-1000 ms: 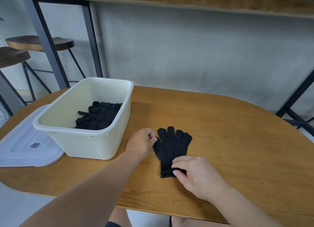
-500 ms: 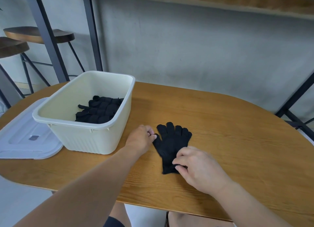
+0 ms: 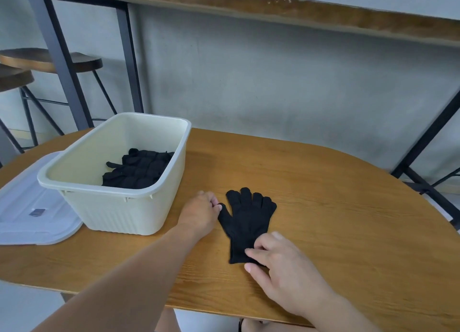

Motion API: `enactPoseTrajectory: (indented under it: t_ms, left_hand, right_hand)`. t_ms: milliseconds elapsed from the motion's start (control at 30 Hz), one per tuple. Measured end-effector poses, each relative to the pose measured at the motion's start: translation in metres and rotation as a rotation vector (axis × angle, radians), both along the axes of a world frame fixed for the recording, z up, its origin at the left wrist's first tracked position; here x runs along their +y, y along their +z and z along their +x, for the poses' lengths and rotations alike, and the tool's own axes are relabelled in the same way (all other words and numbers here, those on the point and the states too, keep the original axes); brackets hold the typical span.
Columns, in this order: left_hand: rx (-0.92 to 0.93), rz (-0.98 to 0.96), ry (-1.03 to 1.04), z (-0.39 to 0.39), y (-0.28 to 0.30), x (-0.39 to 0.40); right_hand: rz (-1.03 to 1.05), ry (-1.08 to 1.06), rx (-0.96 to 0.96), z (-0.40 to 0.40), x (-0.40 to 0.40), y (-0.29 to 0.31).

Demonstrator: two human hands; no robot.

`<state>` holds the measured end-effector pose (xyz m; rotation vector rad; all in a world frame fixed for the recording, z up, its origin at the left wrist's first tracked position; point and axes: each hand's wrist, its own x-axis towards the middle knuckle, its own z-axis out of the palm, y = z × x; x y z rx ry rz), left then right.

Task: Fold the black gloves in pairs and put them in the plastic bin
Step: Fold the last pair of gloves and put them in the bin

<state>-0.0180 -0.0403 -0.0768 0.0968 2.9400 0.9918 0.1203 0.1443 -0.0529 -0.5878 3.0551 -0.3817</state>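
A pair of black gloves [image 3: 246, 219] lies flat on the wooden table [image 3: 336, 207], one on top of the other, fingers pointing away from me. My left hand [image 3: 199, 212] pinches the tip of the gloves' thumb at their left edge. At the near end, my right hand [image 3: 281, 264] holds the cuff between fingers and thumb. Just left of my left hand stands the cream plastic bin [image 3: 119, 214]. Folded black gloves [image 3: 139, 170] lie inside it toward its right side.
A translucent white lid [image 3: 29, 207] lies flat on the table to the left of the bin. Two wooden stools [image 3: 49, 60] and dark metal frame legs [image 3: 59, 58] stand behind the table on the left. A grey wall runs close behind.
Both hands stay on the gloves, which have not shifted on the table. My right fingers have moved a little on the cuff. The view has dipped slightly.
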Motion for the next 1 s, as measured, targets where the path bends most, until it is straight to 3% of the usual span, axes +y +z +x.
enactPoseTrajectory:
  t_ms: [233,567,833,1000]
  left_hand:
    - [-0.009,0.129,0.032,-0.011,0.011,0.008]
    - [-0.215,0.052,-0.044,-0.046,0.019,0.032]
    - [-0.044,0.2,-0.055,-0.047,0.026,0.035]
    - [-0.036,0.055,-0.135,-0.049,0.017,0.04]
  right_hand:
    - [-0.065,-0.06,-0.094,-0.017,-0.003,0.014]
    - [-0.065,-0.08,-0.138,-0.035,-0.011,0.014]
    - [-0.07,-0.076,-0.119,-0.037,-0.012,0.014]
    - [-0.072,-0.075,-0.087,-0.036,-0.012,0.015]
